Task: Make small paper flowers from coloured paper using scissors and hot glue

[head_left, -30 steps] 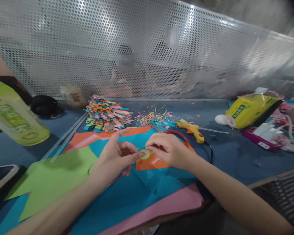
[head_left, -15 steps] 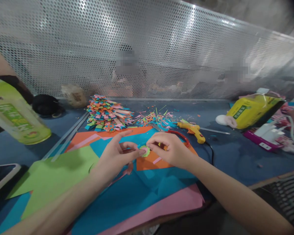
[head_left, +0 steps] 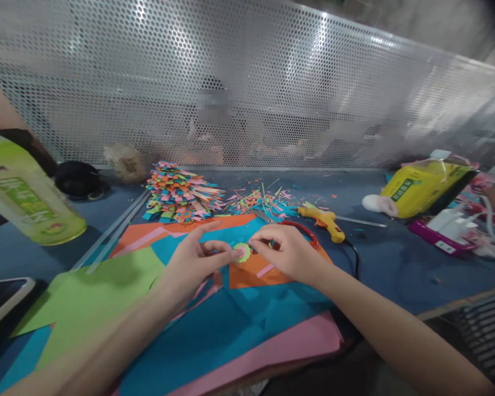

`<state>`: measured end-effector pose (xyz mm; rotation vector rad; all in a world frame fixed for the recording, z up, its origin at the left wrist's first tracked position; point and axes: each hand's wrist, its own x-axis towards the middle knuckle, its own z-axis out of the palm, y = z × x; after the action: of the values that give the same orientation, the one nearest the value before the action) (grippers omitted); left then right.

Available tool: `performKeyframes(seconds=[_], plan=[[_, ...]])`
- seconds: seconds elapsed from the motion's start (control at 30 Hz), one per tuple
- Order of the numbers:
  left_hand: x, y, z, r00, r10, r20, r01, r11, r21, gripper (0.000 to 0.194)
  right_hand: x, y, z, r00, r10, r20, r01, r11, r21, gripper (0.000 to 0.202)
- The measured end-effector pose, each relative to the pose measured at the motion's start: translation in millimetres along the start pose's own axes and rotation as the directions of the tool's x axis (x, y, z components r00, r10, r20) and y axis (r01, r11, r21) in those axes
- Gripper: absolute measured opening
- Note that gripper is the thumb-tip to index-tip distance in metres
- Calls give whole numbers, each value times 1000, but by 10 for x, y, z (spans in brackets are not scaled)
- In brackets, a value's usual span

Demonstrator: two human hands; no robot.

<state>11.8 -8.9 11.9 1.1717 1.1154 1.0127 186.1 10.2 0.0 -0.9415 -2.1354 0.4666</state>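
My left hand (head_left: 198, 256) pinches a small scalloped paper flower (head_left: 242, 252), green at the rim with a pink centre, between thumb and finger. Just right of it my right hand (head_left: 278, 246) is closed, thumb and fingertip pressed together; anything between them is too small to make out. Both hands are above blue paper (head_left: 231, 324) and an orange sheet (head_left: 247, 275) with a pink strip on it. Red-handled scissors (head_left: 303, 228) lie partly behind my right hand.
Behind the hands stand a cone of colourful paper strips (head_left: 181, 192) and a heap of scraps (head_left: 259, 201). A yellow glue gun (head_left: 324, 220) lies to the right. Bottles (head_left: 28, 192) and a phone (head_left: 4, 300) are left; a yellow pack (head_left: 416, 187) is right.
My right fingertips have drawn slightly away from the paper flower, which now shows more fully in my left hand.
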Motion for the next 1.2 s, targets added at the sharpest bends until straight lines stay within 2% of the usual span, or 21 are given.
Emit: performKeyframes(seconds=[0.1, 0.3, 0.4, 0.47, 0.5, 0.57, 0.6, 0.67, 0.7, 0.8, 0.83, 0.87, 0.9, 0.97, 1.0, 1.03, 1.07, 1.1, 1.13, 1.17, 1.2], plan=[[6, -3, 4, 999, -35, -3, 35, 999, 7, 81, 9, 11, 8, 998, 61, 5, -61, 997, 41, 28], [18, -59, -13, 998, 36, 55, -38, 999, 39, 76, 0, -22, 17, 998, 46, 42, -50, 993, 107, 16], [24, -88, -36, 988, 139, 66, -144, 986, 81, 72, 2, -15, 6, 1000, -17, 26, 15, 996, 87, 16], [14, -90, -54, 962, 266, 53, -271, 947, 170, 72, 4, -1, -5, 998, -60, 28, 59, 997, 46, 16], [3, -85, -66, 935, 352, 31, -348, 904, 247, 70, 3, 4, -13, 996, -83, 27, 82, 996, 18, 16], [-28, -64, -99, 843, 538, 23, -487, 742, 461, 51, 0, 2, -36, 993, -117, 8, 117, 993, -24, 15], [-43, -53, -125, 783, 620, 55, -535, 626, 568, 36, -1, -7, -50, 993, -117, -3, 117, 993, -27, 16], [-62, -46, -200, 659, 724, 207, -616, 361, 701, 9, -4, -34, -80, 998, -64, -5, 64, 998, 27, 19], [-63, -52, -246, 590, 750, 298, -663, 239, 709, 11, -4, -49, -90, 1000, -9, 10, 8, 996, 86, 22], [-35, -101, -384, 298, 790, 536, -803, -95, 588, 37, -2, -78, -81, 967, 169, 189, -225, 918, 328, 33], [-25, -119, -415, 240, 776, 583, -830, -147, 538, 44, 0, -77, -64, 944, 198, 265, -294, 869, 397, 35], [-19, -133, -432, 208, 751, 626, -842, -188, 505, 46, 2, -71, -42, 921, 211, 327, -348, 824, 448, 35], [-20, -143, -435, 195, 730, 655, -845, -215, 491, 43, 4, -60, -18, 905, 216, 367, -385, 785, 485, 35], [-42, -152, -401, 186, 708, 681, -839, -247, 485, 33, 9, -34, 28, 891, 229, 391, -423, 731, 536, 32], [-61, -152, -371, 208, 736, 644, -821, -226, 524, 30, 10, -22, 44, 888, 240, 391, -436, 711, 552, 31], [-82, -152, -338, 200, 765, 613, -815, -218, 538, 28, 10, -13, 55, 886, 250, 391, -445, 695, 565, 30], [-102, -153, -306, 148, 765, 627, -832, -247, 497, 27, 9, -9, 59, 885, 256, 390, -451, 685, 572, 28], [-119, -155, -279, 71, 747, 661, -855, -296, 426, 26, 7, -11, 58, 886, 258, 384, -449, 685, 575, 27], [-131, -159, -261, 70, 773, 631, -862, -271, 428, 25, 4, -17, 53, 893, 254, 373, -436, 695, 571, 25], [-138, -164, -253, 121, 824, 553, -850, -202, 487, 24, 0, -29, 44, 902, 245, 355, -415, 712, 566, 23], [-138, -169, -255, 149, 838, 526, -841, -172, 512, 25, -3, -42, 35, 913, 233, 336, -392, 731, 559, 21]])
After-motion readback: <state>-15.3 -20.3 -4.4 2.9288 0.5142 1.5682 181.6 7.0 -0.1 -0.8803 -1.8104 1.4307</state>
